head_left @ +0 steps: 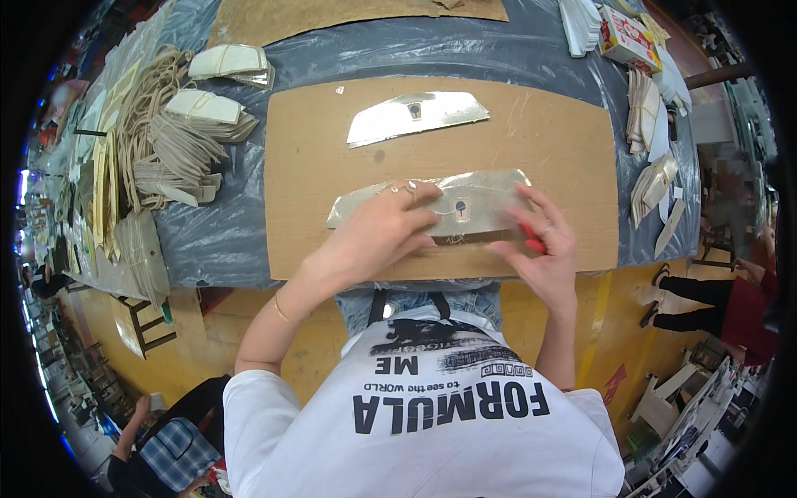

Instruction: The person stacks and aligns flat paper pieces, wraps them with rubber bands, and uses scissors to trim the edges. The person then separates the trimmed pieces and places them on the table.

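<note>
A shiny, pale-gold curved panel (486,207) with a small dark emblem at its middle lies on a brown cardboard sheet (315,149) before me. My left hand (383,224) presses its bent fingers onto the panel's left half, the thumb by the lower edge. At the panel's right end is my right hand (548,249), its fingers curled around a small red object (533,239) whose kind I cannot make out. The right fingertips are close to the panel and slightly blurred. Farther off, a matching metallic panel (448,114) rests flat on the cardboard.
Grey plastic sheeting (241,224) covers the table. Bundled pale pieces (228,62) and coiled beige straps (158,100) fill its left side. More bundles (652,183) and a small printed box (629,40) line the right. Another person (730,307) stands at the far right.
</note>
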`<state>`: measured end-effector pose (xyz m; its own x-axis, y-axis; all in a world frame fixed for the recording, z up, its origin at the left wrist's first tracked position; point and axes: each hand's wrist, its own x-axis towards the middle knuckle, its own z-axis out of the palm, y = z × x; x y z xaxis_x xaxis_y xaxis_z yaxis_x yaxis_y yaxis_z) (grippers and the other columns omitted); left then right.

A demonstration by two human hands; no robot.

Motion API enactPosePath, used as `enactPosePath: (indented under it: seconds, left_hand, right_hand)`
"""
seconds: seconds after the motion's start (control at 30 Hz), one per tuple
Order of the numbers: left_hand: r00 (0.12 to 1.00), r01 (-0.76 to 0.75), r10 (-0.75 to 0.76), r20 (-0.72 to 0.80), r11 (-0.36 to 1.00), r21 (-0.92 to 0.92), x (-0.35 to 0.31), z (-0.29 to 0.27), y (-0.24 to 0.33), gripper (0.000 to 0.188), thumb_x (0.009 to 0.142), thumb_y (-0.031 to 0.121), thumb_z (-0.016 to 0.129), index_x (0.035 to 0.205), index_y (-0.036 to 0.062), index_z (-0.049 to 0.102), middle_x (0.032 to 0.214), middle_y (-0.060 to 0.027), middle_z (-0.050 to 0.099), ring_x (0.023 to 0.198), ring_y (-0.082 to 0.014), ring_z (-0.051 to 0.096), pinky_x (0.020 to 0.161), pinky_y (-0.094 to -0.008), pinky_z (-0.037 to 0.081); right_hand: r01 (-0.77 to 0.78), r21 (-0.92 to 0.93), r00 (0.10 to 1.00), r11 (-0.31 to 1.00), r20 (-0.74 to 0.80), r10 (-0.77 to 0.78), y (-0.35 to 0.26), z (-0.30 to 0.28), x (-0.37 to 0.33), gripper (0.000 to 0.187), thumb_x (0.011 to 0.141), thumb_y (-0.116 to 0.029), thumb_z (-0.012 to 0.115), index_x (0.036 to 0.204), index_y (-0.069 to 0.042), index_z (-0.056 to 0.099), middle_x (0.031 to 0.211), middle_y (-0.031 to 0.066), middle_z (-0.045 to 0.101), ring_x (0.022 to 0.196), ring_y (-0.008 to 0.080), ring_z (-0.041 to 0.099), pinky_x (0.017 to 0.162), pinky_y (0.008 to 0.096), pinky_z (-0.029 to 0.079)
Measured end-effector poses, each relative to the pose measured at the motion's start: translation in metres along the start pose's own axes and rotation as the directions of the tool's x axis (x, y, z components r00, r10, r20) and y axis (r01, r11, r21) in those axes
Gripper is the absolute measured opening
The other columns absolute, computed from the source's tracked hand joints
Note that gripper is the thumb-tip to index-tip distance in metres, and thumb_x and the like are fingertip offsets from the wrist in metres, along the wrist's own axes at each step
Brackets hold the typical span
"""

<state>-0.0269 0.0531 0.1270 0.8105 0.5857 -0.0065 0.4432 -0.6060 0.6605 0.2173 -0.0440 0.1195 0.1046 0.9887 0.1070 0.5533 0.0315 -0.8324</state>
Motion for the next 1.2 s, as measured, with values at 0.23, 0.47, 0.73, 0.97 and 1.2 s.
enactPosePath:
  seconds: [0.23,0.47,0.73,0.97,1.2]
  left_hand:
    - [0.986,-0.136,0.155,-0.055,0.956,0.261,-0.002,0.014,-0.01,0.024,0.083,0.016,0.069,0.104,0.0049,0.067,0.123,-0.0097,0.06,0.098,-0.0299,0.064,0.081,-0.037,0.053]
    - [0.968,-0.244,0.249,-0.001,0.949,0.202,-0.003,0.002,-0.014,0.031,0.081,0.014,0.069,0.109,0.0022,0.065,0.131,-0.0123,0.057,0.109,-0.0302,0.062,0.084,-0.0375,0.054]
    - [0.971,-0.237,0.236,0.028,0.957,0.169,0.001,0.0,-0.021,0.028,0.083,0.014,0.066,0.109,0.0034,0.065,0.13,-0.0107,0.057,0.11,-0.0287,0.061,0.083,-0.0368,0.055]
    - [0.971,-0.232,0.237,0.019,0.93,0.283,0.003,0.006,-0.021,0.016,0.089,0.017,0.061,0.1,0.0054,0.061,0.124,-0.0066,0.06,0.095,-0.0241,0.066,0.071,-0.0365,0.056]
    - [0.976,-0.219,0.208,0.072,0.946,0.237,0.01,-0.002,-0.02,0.014,0.091,0.019,0.058,0.097,0.0055,0.059,0.116,-0.0069,0.061,0.089,-0.0269,0.065,0.067,-0.0383,0.055]
  right_hand:
    - [0.055,-0.191,0.997,0.98,0.058,-0.045,0.003,0.02,0.0,0.047,0.065,-0.012,0.084,0.11,-0.008,0.07,0.133,0.0147,0.056,0.112,0.0297,0.062,0.085,0.0349,0.055]
    - [0.033,-0.135,0.999,0.99,-0.017,-0.035,0.007,0.028,-0.003,0.038,0.071,-0.006,0.081,0.108,-0.006,0.071,0.132,0.0155,0.057,0.112,0.0287,0.062,0.086,0.0349,0.055]
    - [-0.005,-0.056,1.0,0.998,0.024,0.007,0.014,0.024,0.005,0.035,0.073,-0.005,0.08,0.107,-0.005,0.071,0.133,0.0163,0.057,0.101,0.0235,0.067,0.08,0.0303,0.056]
    - [0.165,-0.27,0.953,0.949,-0.204,-0.224,0.008,0.043,-0.019,0.047,0.063,-0.022,0.086,0.108,-0.016,0.073,0.101,0.0065,0.065,0.06,0.0138,0.053,0.053,0.0278,0.042]
    - [0.377,-0.461,0.917,0.803,0.068,-0.392,-0.004,0.069,-0.024,0.051,0.073,-0.025,0.074,0.123,-0.021,0.067,0.068,-0.0039,0.046,0.055,0.0111,0.044,0.057,0.0286,0.03]
